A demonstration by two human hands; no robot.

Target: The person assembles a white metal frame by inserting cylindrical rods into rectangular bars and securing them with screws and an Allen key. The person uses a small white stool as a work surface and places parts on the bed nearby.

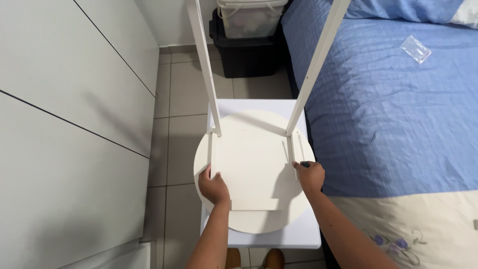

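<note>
A round cream tabletop (254, 169) lies upside down on a small white counter (298, 234), covering most of it and hanging over its left and right edges. Two white legs (206, 74) rise from the tabletop's far side, one near the far left and one near the far right, leaning slightly apart toward the top. The left hand (214, 185) rests on the tabletop near its left edge, fingers curled loosely with the tips touching a thin white rail (209, 154) that runs back to the left leg; its grip is half closed and only presses on the rail. The right hand (309, 175) sits near the tabletop's right edge, its grip pinched tight around a small dark tool (304, 164) whose tip meets the matching rail on the right. What kind of tool it is cannot be told. A flat white strip (254, 204) lies across the tabletop's near side between the wrists. A bed with a blue cover (393, 109) stands just right of the counter, a small clear bag (416, 48) on it.
</note>
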